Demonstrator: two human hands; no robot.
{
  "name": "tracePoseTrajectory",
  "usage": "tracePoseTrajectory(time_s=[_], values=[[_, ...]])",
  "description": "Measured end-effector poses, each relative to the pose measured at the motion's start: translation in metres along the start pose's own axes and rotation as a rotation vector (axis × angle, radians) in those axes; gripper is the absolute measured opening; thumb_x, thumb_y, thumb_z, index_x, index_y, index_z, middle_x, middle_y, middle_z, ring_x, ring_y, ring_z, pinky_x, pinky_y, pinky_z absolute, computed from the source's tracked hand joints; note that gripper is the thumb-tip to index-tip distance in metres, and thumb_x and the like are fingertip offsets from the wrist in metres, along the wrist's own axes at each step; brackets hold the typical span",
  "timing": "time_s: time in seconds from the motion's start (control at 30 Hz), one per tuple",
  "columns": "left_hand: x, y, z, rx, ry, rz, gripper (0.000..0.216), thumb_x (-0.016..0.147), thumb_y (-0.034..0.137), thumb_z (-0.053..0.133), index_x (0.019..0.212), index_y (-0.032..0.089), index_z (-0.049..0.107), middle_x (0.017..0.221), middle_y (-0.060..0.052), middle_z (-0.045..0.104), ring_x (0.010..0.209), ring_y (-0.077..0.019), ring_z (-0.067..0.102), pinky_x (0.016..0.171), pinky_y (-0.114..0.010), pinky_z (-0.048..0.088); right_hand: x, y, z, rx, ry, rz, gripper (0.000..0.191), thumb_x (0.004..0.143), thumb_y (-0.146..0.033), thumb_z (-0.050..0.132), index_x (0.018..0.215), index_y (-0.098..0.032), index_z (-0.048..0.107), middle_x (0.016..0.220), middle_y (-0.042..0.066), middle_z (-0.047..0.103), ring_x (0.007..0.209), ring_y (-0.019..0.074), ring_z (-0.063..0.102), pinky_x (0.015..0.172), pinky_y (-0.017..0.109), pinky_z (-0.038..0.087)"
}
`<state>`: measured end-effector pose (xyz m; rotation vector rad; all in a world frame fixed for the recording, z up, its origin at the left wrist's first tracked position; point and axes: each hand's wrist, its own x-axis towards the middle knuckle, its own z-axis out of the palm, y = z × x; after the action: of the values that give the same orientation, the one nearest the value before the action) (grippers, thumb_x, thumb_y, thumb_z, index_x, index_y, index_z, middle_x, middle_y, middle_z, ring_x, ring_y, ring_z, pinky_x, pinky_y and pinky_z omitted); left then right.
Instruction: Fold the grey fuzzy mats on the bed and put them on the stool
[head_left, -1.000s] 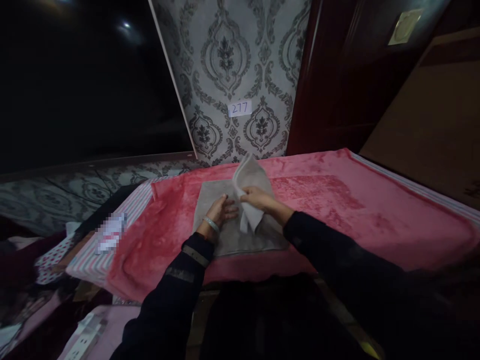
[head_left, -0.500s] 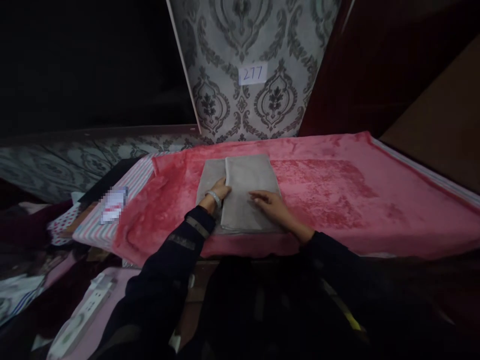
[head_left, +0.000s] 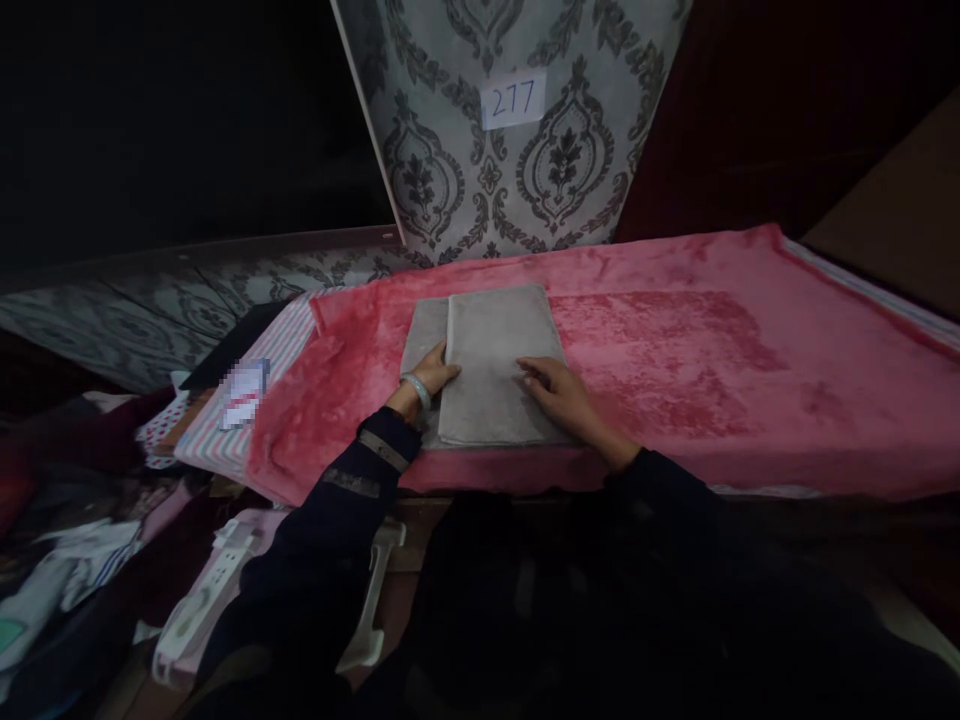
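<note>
The folded cloth (head_left: pixel 491 335) lies on the blanket (head_left: pixel 652 350). The left hand (head_left: pixel 431 373) touches its upper layer's left edge, grip unclear; the right hand (head_left: pixel 561 392), loosely open, is over its right side.

Dim light, dark blurry edges

Dark screen (head_left: pixel 187 110) filled upper left, pale edge against patterned grey wallpaper (head_left: pixel 491 215). Paper marked 277 (head_left: pixel 513 99) was stuck on it. Dark red panel (head_left: pixel 750 130) stood right of that, brown board (head_left: pixel 896 200) farther right. Pink blanket (head_left: pixel 832 350) lay below; unreadable flat item (head_left: pixel 244 393) sat on striped cloth (head_left: pixel 292 335) at left. White power strip (head_left: pixel 210 590) lay near heaped clothes (head_left: pixel 97 560).
</note>
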<state>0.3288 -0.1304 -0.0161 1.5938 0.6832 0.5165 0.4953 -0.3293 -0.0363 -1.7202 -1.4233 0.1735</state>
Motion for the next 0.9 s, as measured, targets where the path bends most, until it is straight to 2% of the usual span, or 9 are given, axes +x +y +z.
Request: tracePoseTrajectory(time_s=[0.17, 0.27, 0.33, 0.4, 0.5, 0.57, 0.63, 0.77, 0.9], values=[[-0.005, 0.003, -0.007, 0.298, 0.111, 0.033, 0.071, 0.063, 0.013, 0.071, 0.133, 0.013, 0.059, 0.111, -0.011, 0.073, 0.107, -0.0291, 0.066, 0.102, -0.044, 0.05, -0.01, -0.004, 0.004, -0.25, -0.213, -0.157, 0.048, 0.095, -0.03, 0.051, 0.142, -0.021, 0.057, 0.149, 0.012, 0.051, 0.138, 0.0308, 0.044, 0.115, 0.055, 0.035], [-0.005, 0.021, -0.013, 0.542, 0.177, 0.023, 0.075, 0.066, 0.014, 0.072, 0.14, 0.014, 0.055, 0.109, -0.012, 0.073, 0.114, -0.0331, 0.064, 0.105, -0.044, 0.046, -0.008, -0.012, 0.004, -0.3, -0.266, -0.18, 0.047, 0.097, -0.03, 0.049, 0.143, -0.022, 0.057, 0.149, 0.011, 0.051, 0.139, 0.0302, 0.042, 0.115, 0.054, 0.035], [-0.001, 0.037, -0.007, 0.714, 0.202, 0.101, 0.071, 0.074, 0.02, 0.071, 0.142, 0.016, 0.053, 0.118, -0.013, 0.07, 0.121, -0.0344, 0.059, 0.11, -0.044, 0.041, -0.003, -0.02, 0.004, -0.302, -0.28, -0.222, 0.046, 0.099, -0.031, 0.049, 0.143, -0.023, 0.057, 0.149, 0.01, 0.052, 0.141, 0.0296, 0.041, 0.116, 0.054, 0.032], [0.005, 0.047, 0.01, 0.778, 0.121, 0.277, 0.06, 0.082, 0.027, 0.066, 0.14, 0.016, 0.056, 0.132, -0.014, 0.064, 0.132, -0.0333, 0.052, 0.116, -0.044, 0.035, 0.0, -0.028, 0.007, -0.324, -0.313, -0.278, 0.048, 0.1, -0.035, 0.05, 0.147, -0.025, 0.053, 0.153, 0.01, 0.047, 0.145, 0.0315, 0.035, 0.118, 0.058, 0.027], [0.016, 0.046, 0.047, 0.758, -0.159, 0.456, 0.052, 0.089, 0.035, 0.06, 0.139, 0.019, 0.058, 0.152, -0.011, 0.051, 0.146, -0.031, 0.036, 0.123, -0.045, 0.022, -0.003, -0.038, 0.016, -0.366, -0.381, -0.352, 0.054, 0.099, -0.04, 0.054, 0.151, -0.026, 0.047, 0.155, 0.011, 0.044, 0.145, 0.0336, 0.032, 0.118, 0.062, 0.021], [0.024, 0.036, 0.065, 0.856, -0.299, 0.415, 0.055, 0.091, 0.039, 0.057, 0.143, 0.022, 0.054, 0.159, -0.01, 0.041, 0.151, -0.0319, 0.027, 0.124, -0.053, 0.015, -0.007, -0.041, 0.022, -0.378, -0.391, -0.377, 0.054, 0.099, -0.04, 0.054, 0.151, -0.025, 0.047, 0.152, 0.012, 0.047, 0.143, 0.0324, 0.035, 0.119, 0.061, 0.019], [0.032, 0.025, 0.07, 0.995, -0.344, 0.372, 0.057, 0.093, 0.042, 0.053, 0.148, 0.026, 0.048, 0.163, -0.009, 0.034, 0.153, -0.032, 0.021, 0.123, -0.06, 0.01, -0.011, -0.042, 0.024, -0.386, -0.381, -0.377, 0.054, 0.1, -0.04, 0.053, 0.151, -0.024, 0.046, 0.151, 0.012, 0.048, 0.143, 0.0314, 0.036, 0.12, 0.059, 0.019], [0.053, 0.019, 0.05, 1.165, -0.285, 0.347, 0.061, 0.095, 0.046, 0.049, 0.154, 0.03, 0.039, 0.166, -0.007, 0.025, 0.155, -0.0317, 0.016, 0.122, -0.062, 0.004, -0.012, -0.043, 0.022, -0.415, -0.395, -0.323, 0.057, 0.101, -0.041, 0.05, 0.155, -0.025, 0.04, 0.157, 0.011, 0.04, 0.147, 0.0318, 0.03, 0.12, 0.058, 0.022], [0.077, 0.032, 0.028, 1.273, -0.217, 0.197, 0.068, 0.095, 0.055, 0.046, 0.156, 0.03, 0.033, 0.167, -0.009, 0.021, 0.155, -0.0352, 0.013, 0.12, -0.067, 0.007, -0.012, -0.043, 0.022, -0.412, -0.423, -0.315, 0.058, 0.103, -0.043, 0.047, 0.157, -0.028, 0.036, 0.163, 0.008, 0.03, 0.151, 0.0306, 0.023, 0.121, 0.058, 0.019]])
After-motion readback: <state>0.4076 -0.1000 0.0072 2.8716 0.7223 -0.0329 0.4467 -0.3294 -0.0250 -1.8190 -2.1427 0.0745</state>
